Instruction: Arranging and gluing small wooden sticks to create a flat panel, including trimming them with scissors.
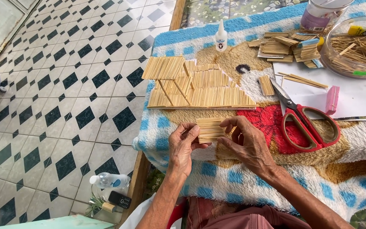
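Note:
A small flat panel of glued wooden sticks [209, 129] is pinched between both my hands above the fleece blanket [234, 186]. My left hand [182, 146] grips its left edge with thumb and fingers. My right hand [246, 142] holds its right edge, fingers curled over the top. Just beyond stands a stick model house [198, 87] with a raised roof panel on thin posts and a flat base.
Red-handled scissors [308, 121] lie to the right beside a pink eraser block [332, 100] and white paper [356, 93]. A glue bottle [221, 36], stacks of stick panels [289, 46] and a clear bowl of sticks [356, 46] sit at the back. A water bottle [109, 180] and phone [119, 199] lie on the tiled floor.

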